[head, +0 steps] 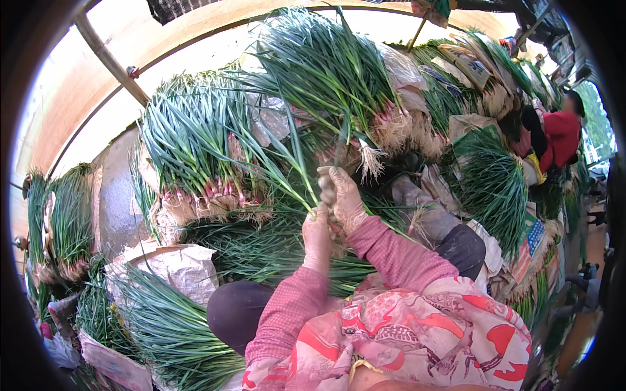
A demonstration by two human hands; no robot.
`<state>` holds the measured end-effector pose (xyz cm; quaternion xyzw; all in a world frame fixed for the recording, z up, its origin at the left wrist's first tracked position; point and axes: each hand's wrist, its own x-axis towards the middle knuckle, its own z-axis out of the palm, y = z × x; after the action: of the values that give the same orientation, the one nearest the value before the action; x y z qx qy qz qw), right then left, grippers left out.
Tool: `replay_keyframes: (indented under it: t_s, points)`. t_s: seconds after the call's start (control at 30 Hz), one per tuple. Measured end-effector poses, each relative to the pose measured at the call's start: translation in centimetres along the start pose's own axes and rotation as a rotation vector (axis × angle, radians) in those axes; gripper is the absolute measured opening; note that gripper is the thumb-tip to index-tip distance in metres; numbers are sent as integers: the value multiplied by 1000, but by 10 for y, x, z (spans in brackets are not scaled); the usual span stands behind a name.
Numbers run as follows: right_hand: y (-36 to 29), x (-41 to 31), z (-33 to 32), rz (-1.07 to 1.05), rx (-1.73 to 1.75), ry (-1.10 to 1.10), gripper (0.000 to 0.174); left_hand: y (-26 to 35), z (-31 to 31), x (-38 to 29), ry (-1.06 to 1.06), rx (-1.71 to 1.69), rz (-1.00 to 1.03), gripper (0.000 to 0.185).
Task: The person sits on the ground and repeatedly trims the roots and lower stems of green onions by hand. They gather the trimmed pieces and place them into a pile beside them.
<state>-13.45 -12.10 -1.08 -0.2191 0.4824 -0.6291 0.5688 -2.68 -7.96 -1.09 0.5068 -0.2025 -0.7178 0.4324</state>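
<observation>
My left hand (318,234) grips the stalks of some long green garlic plants (281,183), whose leaves fan up and to the left. Close against it at the upper right is my right hand (342,195), its fingers curled; what lies inside them is hidden, and a blurred leaf rises just above. White roots (370,159) of one plant show to the upper right. Beyond my hands stand a large bundle with pinkish stem bases (195,151) and a taller bundle (327,73). Loose green leaves (274,249) lie below my hands, between my knees.
More green bundles (181,327) lie at the lower left beside a crumpled pale sack (181,264). Another bundle (494,181) and sacks are on the right. A person in red (562,134) sits at the far right. A pole (110,58) slants at the upper left.
</observation>
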Motion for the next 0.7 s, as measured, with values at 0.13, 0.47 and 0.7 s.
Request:
replay_keyframes:
  t_s: [0.13,0.47,0.7]
  points:
    - [-57,40,-40,-663,-485,125,19,16,6,-13,73,21,316,27]
    - [-126,91,-107,-563,-1581,131,26,9,4,10,-6,-174,-121,25]
    - [-63,-27,-78,-313,-1144,-396,26,-4,11,12,-154,26,5,32]
